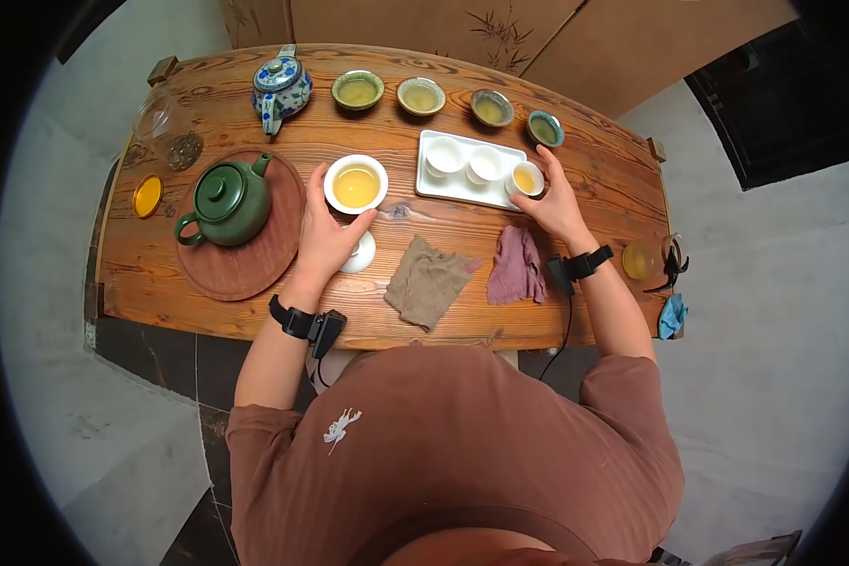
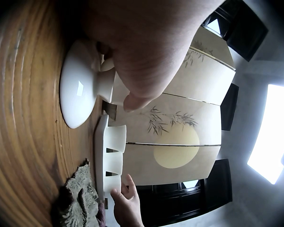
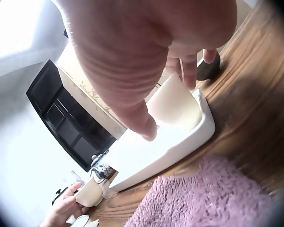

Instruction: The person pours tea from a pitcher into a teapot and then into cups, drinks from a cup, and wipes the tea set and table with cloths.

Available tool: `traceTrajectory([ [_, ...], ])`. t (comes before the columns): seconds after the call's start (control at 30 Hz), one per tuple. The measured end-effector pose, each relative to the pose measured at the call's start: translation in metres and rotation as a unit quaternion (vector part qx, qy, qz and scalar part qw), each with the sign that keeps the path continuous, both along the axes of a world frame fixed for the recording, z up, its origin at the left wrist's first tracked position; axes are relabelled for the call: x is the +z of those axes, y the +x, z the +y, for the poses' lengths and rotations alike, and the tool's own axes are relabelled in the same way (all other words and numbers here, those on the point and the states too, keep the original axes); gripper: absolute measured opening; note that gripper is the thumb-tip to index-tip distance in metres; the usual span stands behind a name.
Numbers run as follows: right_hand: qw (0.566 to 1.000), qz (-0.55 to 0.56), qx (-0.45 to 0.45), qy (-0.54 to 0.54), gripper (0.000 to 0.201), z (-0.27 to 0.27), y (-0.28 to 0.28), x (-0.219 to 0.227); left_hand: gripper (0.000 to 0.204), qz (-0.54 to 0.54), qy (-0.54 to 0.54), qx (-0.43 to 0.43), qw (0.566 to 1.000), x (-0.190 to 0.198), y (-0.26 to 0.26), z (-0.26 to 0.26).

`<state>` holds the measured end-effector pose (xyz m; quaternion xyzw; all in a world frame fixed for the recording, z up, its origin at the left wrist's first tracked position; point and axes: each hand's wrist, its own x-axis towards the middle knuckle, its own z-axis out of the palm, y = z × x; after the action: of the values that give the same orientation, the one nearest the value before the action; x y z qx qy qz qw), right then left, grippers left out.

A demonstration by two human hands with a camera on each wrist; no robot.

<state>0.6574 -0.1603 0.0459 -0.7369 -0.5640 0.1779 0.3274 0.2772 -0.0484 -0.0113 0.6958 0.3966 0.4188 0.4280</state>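
My left hand (image 1: 328, 232) grips a white gaiwan bowl (image 1: 357, 187) of yellow tea, thumb at its near side and fingers at its left side. Close by on the table lies the white gaiwan lid (image 1: 360, 257), partly under that hand; its knob shows in the left wrist view (image 2: 79, 85). With thumb and fingers on opposite sides, my right hand (image 1: 558, 203) holds a small white teacup (image 1: 525, 178) with yellow tea at the right end of a white tray (image 1: 472, 197). Two more white cups (image 1: 443, 157) stand on that tray, pale inside.
A green teapot (image 1: 224, 203) stands on a round wooden board (image 1: 255, 274) at left. Behind are a blue-and-white teapot (image 1: 281, 87) and a row of several tea-filled bowls (image 1: 357, 91). Brown (image 1: 428, 283) and purple cloths (image 1: 516, 267) lie in front; a glass pitcher (image 1: 640, 260) is at right.
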Motion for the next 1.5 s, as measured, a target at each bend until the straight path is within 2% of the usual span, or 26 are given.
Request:
traceTrajectory([
  [0.3,0.996,0.068,-0.029,0.046,0.091,0.007,0.002,0.005,0.095,0.003,-0.007,-0.007,1.000,-0.001,0.000,0.000],
  [0.47,0.988,0.099,0.028,0.118,0.093,0.024,-0.003,0.039,0.097,0.030,0.006,0.001,1.000,0.003,-0.002,0.001],
  [0.63,0.984,0.123,0.090,0.091,0.094,0.050,-0.048,0.084,0.098,0.015,0.003,0.004,1.000,0.003,-0.002,0.000],
  [0.77,0.978,0.134,0.141,0.081,0.090,0.074,-0.090,0.088,0.100,0.019,0.004,0.005,1.000,0.001,-0.002,0.001],
  [1.13,0.967,-0.011,0.249,0.059,0.074,0.106,-0.169,0.071,0.102,0.032,0.014,0.007,0.999,0.006,-0.004,0.000],
  [1.27,0.960,-0.034,0.271,0.058,0.071,0.109,-0.182,0.063,0.101,0.023,0.019,0.008,1.000,0.004,-0.004,0.001],
  [1.5,0.942,-0.148,0.295,0.061,0.072,0.113,-0.188,0.050,0.101,0.018,0.015,0.010,1.000,0.005,-0.004,0.000],
])
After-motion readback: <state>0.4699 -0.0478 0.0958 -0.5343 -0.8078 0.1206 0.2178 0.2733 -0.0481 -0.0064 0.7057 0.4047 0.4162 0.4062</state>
